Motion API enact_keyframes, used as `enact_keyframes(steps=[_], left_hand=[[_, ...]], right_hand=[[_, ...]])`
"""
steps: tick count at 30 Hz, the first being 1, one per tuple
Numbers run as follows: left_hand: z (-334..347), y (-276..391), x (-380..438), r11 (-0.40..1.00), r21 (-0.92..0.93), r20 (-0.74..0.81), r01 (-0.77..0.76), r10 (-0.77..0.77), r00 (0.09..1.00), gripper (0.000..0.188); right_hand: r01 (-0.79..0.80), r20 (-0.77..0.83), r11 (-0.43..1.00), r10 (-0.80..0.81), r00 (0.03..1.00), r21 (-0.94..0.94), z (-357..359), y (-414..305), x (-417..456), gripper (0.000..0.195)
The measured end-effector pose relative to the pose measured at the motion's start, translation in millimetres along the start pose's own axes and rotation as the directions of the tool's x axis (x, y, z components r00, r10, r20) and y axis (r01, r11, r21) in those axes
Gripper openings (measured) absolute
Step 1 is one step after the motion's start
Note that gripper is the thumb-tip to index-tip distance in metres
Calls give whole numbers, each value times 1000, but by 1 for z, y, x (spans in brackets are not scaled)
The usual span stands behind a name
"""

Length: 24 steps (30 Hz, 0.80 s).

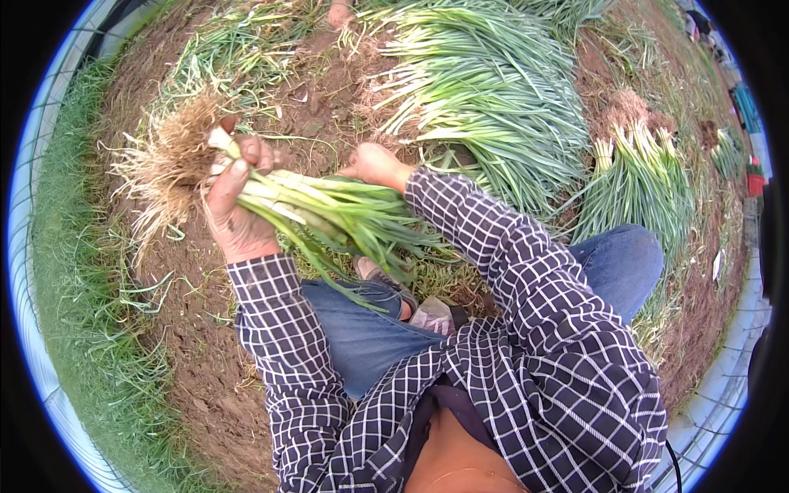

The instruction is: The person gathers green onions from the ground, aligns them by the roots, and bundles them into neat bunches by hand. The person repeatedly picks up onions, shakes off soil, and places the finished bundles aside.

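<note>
A bunch of green onions (320, 194) with white stems is clasped in my left hand (237, 200). Its mass of brown, soil-specked roots (179, 154) sticks out to the left, and the green leaves hang to the right above my knee. My right hand (377, 165) is just beyond the leafy part of the bunch, fingers curled inward. Its fingertips are partly hidden, so whether it pinches a leaf cannot be made out. Past my right hand lies a wide pile of loose green onions (493, 92), white ends pointing left.
Tied bundles of green onions (641, 166) stand at the right, roots up. Discarded leaves (240, 55) litter the soil (203, 345) at upper left. Grass (80, 259) borders the left side. Another person's hand (339, 13) shows at the top. A red container (756, 179) is far right.
</note>
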<state>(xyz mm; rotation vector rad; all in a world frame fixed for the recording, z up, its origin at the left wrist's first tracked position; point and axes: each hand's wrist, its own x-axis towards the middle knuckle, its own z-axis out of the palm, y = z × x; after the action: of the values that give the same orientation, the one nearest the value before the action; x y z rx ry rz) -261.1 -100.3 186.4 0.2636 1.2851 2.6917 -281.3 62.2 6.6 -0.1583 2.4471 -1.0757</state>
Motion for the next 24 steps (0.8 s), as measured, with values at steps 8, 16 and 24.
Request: enact_keyframes(steps=[8, 16, 24], left_hand=[[14, -7, 6, 995, 57, -56, 83, -80, 995, 60], [15, -17, 15, 981, 126, -181, 149, -125, 976, 56], [2, -15, 4, 974, 93, -266, 208, -177, 948, 25]], right_hand=[[-136, -277, 860, -6, 961, -491, -3, 149, 0, 17], [-164, -150, 743, 86, 985, -649, -29, 209, -9, 23], [-95, 77, 865, 65, 995, 492, -122, 95, -20, 18]])
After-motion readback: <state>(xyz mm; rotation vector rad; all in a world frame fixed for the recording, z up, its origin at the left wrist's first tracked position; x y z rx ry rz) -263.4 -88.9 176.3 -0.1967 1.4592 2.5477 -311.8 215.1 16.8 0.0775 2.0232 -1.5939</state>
